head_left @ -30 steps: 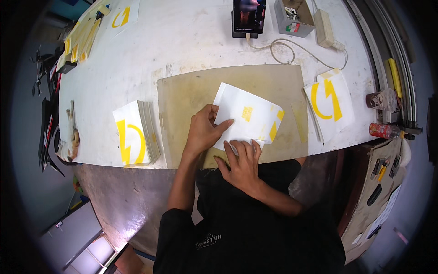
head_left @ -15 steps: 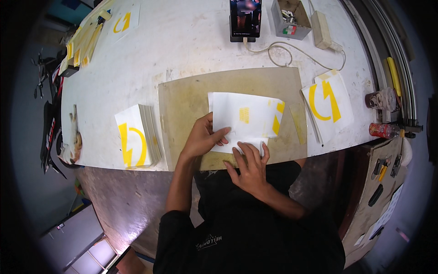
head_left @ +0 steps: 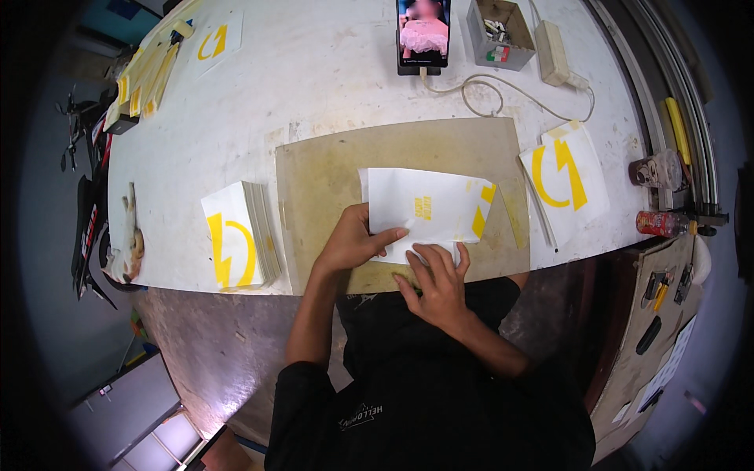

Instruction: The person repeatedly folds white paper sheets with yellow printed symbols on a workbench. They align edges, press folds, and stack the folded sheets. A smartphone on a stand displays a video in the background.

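A folded white paper sheet (head_left: 440,206) with yellow print lies in front of me on a yellowish, translucent mat (head_left: 322,173). My left hand (head_left: 351,239) grips its left side, thumb on top and the other fingers partly hidden beneath. Along the near edge, a narrower flap of the paper shows below the main panel. My right hand (head_left: 440,290) rests its fingertips on this flap, fingers spread and slightly bent, with the thumb apart.
On the left stands a stack of folded white papers (head_left: 236,208); more printed papers (head_left: 577,165) lie to the right. Beyond the mat are a phone on a stand (head_left: 424,35), a grey box (head_left: 503,39) and a cable. A cat (head_left: 129,247) lies at the left edge.
The paper has moved slightly nearer and to the right, with both hands shifting along with it. The picture on the phone screen has changed.
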`<act>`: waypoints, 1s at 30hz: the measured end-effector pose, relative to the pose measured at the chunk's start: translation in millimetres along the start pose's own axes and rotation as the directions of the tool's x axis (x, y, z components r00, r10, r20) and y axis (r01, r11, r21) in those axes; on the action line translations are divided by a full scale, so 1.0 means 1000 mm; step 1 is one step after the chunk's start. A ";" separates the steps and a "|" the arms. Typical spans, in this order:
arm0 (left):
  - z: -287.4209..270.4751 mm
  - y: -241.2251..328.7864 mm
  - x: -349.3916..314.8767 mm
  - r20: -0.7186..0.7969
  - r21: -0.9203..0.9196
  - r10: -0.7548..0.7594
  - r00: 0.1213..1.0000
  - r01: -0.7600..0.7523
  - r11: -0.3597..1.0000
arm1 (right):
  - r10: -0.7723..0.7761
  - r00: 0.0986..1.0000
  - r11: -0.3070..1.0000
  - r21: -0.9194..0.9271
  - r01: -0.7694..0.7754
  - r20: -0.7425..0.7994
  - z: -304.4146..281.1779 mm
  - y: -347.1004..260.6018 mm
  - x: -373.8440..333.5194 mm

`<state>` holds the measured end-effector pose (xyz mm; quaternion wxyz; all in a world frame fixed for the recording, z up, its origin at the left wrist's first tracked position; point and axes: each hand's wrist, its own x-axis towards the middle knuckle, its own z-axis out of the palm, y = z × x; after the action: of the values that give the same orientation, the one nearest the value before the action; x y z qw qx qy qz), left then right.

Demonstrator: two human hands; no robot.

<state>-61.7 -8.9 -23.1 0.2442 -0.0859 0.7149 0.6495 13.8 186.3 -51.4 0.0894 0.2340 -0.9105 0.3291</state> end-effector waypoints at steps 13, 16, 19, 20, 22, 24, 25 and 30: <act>0.000 -0.005 0.001 -0.004 0.074 0.029 1.000 -0.028 0.997 | -0.004 1.000 1.000 0.023 0.004 -0.003 0.001 0.002 0.003; 0.003 -0.004 0.001 -0.042 0.148 0.031 0.999 -0.024 0.989 | -0.004 1.000 1.000 0.025 0.005 -0.006 0.000 0.002 0.003; 0.006 -0.007 0.002 -0.076 0.128 0.085 0.993 -0.075 0.989 | -0.009 1.000 1.000 0.023 0.010 -0.012 0.000 0.002 0.003; 0.006 -0.007 0.001 -0.080 0.137 0.083 0.993 -0.071 0.988 | -0.010 1.000 1.000 0.023 0.011 -0.014 0.001 0.003 0.003; 0.007 -0.005 0.001 -0.087 0.154 0.080 0.993 -0.066 0.986 | -0.011 1.000 1.000 0.023 0.011 -0.015 0.001 0.003 0.003; 0.006 -0.007 0.001 -0.090 0.161 0.081 0.993 -0.065 0.985 | -0.010 1.000 1.000 0.022 0.010 -0.013 0.000 0.002 0.003; 0.006 -0.008 0.002 -0.090 0.164 0.081 0.993 -0.066 0.984 | -0.010 1.000 1.000 0.025 0.011 -0.014 0.000 0.002 0.003; 0.006 -0.003 0.001 -0.087 0.150 0.063 0.994 -0.049 0.988 | -0.011 1.000 0.999 0.039 0.011 -0.013 0.001 0.004 0.002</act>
<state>-60.2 -3.5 -26.4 0.1985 -0.0773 0.7735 0.5969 10.0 187.8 -53.5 0.0924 0.2387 -0.9019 0.3479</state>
